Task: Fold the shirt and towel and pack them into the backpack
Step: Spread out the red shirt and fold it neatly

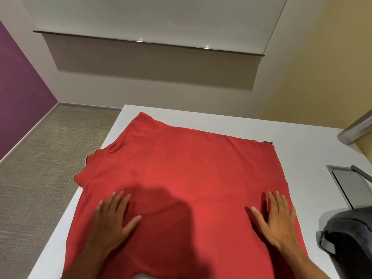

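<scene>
A red shirt (181, 174) lies spread flat over the white table (302, 146), its collar at the left edge and its hem toward the right. My left hand (111, 220) lies flat on the shirt's near left part, fingers straight and spread. My right hand (275, 220) presses flat on the near right part, close to the hem. A dark grey backpack (350, 242) sits at the table's right edge, partly cut off by the frame. No towel is in view.
A grey recessed panel (350, 186) is set into the table on the right, behind the backpack. A metal rail (356, 129) juts in at far right. Carpeted floor (40, 168) lies left of the table, a wall behind it.
</scene>
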